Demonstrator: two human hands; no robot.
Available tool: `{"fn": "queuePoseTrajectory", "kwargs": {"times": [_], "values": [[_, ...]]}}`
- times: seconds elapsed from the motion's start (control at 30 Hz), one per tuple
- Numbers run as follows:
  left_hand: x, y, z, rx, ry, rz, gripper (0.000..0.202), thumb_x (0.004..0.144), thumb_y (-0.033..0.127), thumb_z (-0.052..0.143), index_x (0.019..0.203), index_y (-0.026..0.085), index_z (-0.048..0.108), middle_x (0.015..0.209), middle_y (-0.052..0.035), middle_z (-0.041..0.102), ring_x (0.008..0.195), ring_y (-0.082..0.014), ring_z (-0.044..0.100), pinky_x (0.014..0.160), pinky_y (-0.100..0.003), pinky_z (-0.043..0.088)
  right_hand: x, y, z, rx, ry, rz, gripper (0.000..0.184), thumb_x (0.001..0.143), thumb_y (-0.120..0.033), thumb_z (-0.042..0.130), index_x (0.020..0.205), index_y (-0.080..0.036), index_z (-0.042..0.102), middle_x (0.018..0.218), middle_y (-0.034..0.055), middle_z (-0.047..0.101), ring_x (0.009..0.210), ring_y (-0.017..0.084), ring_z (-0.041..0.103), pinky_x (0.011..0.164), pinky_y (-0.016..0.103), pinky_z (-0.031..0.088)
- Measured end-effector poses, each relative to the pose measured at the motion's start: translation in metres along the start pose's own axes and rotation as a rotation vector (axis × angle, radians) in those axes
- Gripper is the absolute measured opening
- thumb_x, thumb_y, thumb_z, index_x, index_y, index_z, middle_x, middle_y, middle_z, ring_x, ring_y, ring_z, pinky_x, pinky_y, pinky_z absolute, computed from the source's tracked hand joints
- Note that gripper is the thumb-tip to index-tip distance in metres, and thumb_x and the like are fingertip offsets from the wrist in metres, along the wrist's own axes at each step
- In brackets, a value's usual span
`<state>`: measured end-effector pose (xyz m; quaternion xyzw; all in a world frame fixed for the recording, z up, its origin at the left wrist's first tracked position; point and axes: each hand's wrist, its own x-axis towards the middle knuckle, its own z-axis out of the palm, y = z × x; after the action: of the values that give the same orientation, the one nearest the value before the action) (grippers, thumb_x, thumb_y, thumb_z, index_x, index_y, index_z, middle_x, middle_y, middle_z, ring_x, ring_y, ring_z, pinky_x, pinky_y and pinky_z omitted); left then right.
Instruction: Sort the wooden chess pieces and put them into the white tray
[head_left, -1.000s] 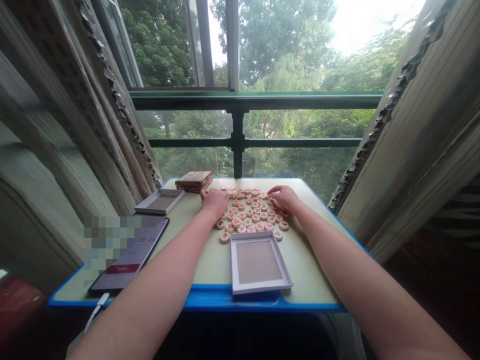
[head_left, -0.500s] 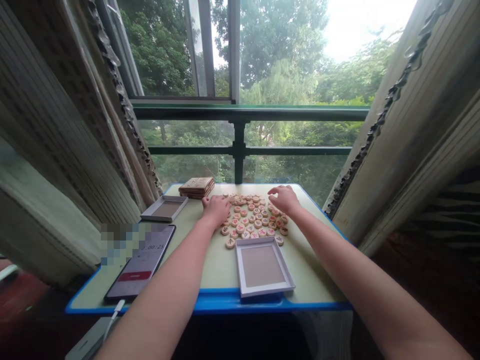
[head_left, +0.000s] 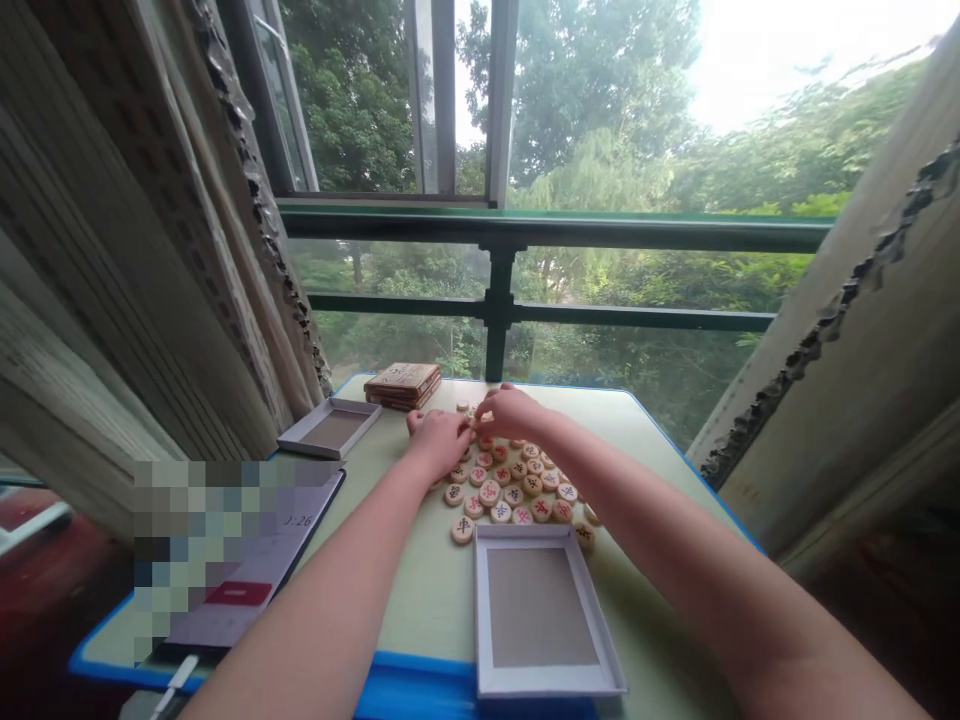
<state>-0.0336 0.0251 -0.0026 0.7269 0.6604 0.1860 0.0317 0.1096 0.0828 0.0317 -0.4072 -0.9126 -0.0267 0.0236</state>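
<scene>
Several round wooden chess pieces (head_left: 517,485) with red and dark characters lie spread on a pale green table (head_left: 420,560). My left hand (head_left: 439,440) rests at the left edge of the spread, fingers curled over pieces. My right hand (head_left: 508,410) has reached across to the far left part of the spread, its fingertips pinched together beside the left hand. What either hand holds is hidden. An empty white-rimmed box tray (head_left: 536,605) lies just in front of the pieces.
A second shallow tray (head_left: 330,427) and a folded wooden board (head_left: 403,384) lie at the far left. A phone (head_left: 240,565) with a cable sits near the front left. Window rails and curtains close in the table's far side and flanks.
My right hand has moved left across the pieces to meet the left hand. The camera has shifted, so the table sits lower and closer in view.
</scene>
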Motion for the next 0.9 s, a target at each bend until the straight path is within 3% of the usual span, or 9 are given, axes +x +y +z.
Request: {"fn": "queuePoseTrajectory", "kwargs": {"times": [0.27, 0.57, 0.73, 0.9], "values": [[0.004, 0.003, -0.001, -0.021, 0.007, -0.098, 0.019, 0.078, 0.036, 0.054, 0.084, 0.025, 0.068, 0.084, -0.0037, 0.071, 0.096, -0.0253, 0.058, 0.087, -0.042, 0.029, 0.010, 0.007, 0.009, 0.043, 0.092, -0.037, 0.032, 0.081, -0.043, 0.055, 0.090, -0.019, 0.074, 0.096, 0.0096, 0.066, 0.090, 0.021, 0.054, 0.085, 0.029, 0.034], [0.003, 0.003, -0.004, -0.172, 0.073, -0.067, 0.017, 0.072, 0.025, 0.059, 0.084, 0.028, 0.070, 0.098, 0.0030, 0.071, 0.101, -0.0216, 0.058, 0.090, -0.039, 0.028, 0.009, 0.005, 0.011, 0.023, 0.046, -0.041, 0.029, 0.082, -0.037, 0.053, 0.093, -0.020, 0.074, 0.095, 0.0096, 0.068, 0.095, 0.022, 0.055, 0.086, 0.029, 0.034], [0.003, 0.002, -0.003, -0.174, 0.040, -0.129, 0.015, 0.066, 0.027, 0.065, 0.079, 0.028, 0.072, 0.087, 0.0022, 0.072, 0.099, -0.0230, 0.059, 0.091, -0.041, 0.028, 0.005, 0.010, -0.004, 0.071, 0.017, 0.055, 0.025, 0.081, -0.028, 0.055, 0.096, -0.020, 0.073, 0.101, 0.0088, 0.068, 0.097, 0.023, 0.056, 0.085, 0.030, 0.038], [0.004, 0.001, -0.003, -0.169, 0.035, -0.173, 0.018, 0.070, 0.031, 0.060, 0.082, 0.030, 0.073, 0.086, -0.0003, 0.073, 0.102, -0.0255, 0.057, 0.091, -0.042, 0.029, -0.009, 0.024, -0.027, 0.138, -0.130, 0.193, 0.023, 0.076, -0.028, 0.061, 0.095, -0.022, 0.073, 0.095, 0.0056, 0.070, 0.083, 0.020, 0.061, 0.066, 0.025, 0.044]]}}
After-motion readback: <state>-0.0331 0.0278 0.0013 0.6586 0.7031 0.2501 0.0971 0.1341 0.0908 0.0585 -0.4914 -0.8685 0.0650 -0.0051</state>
